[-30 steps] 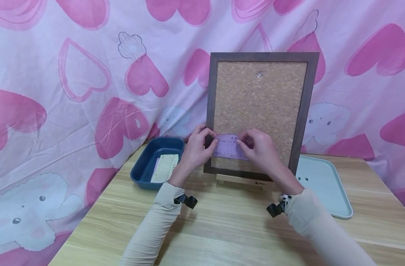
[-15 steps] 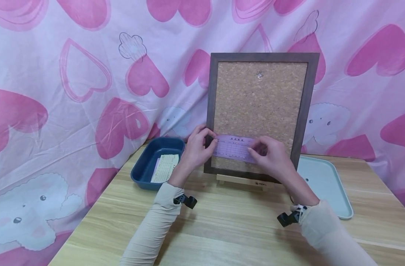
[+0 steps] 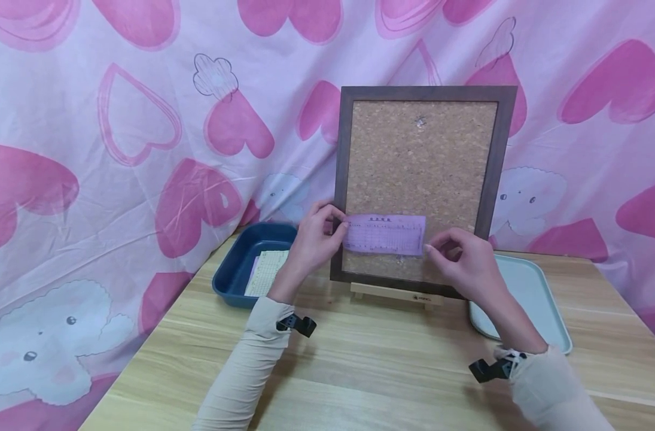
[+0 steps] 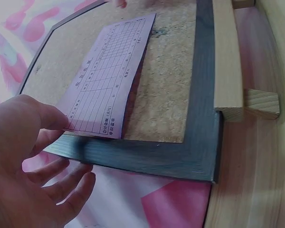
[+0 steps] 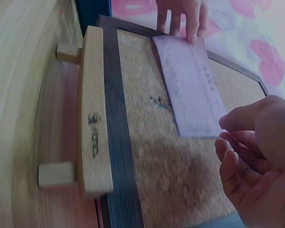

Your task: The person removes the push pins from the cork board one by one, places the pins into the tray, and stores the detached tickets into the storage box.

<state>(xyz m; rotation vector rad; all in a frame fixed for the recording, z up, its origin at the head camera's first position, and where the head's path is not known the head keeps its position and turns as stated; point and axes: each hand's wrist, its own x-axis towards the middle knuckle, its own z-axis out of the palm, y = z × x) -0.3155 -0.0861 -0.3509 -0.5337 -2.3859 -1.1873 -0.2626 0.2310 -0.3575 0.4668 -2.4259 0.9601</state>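
A purple printed receipt slip lies across the lower part of the dark-framed corkboard. Its left edge is pinched between the thumb and index finger of my left hand; in the left wrist view the thumb covers that corner. My right hand is at the slip's right edge, thumb and fingertips drawn close together. Whether those fingertips hold anything is unclear. A small clear pin-like thing sits near the board's top, and a similar one shows just under the slip.
The board leans on a low wooden stand. A dark blue bin on the left holds pale yellow and purple slips. A pale blue tray lies on the right, partly behind my right arm. A heart-patterned curtain hangs behind.
My right hand has moved rightward along the slip to beyond its right edge, uncovering more of the printed face. My left hand stays at the left edge, nearly still.
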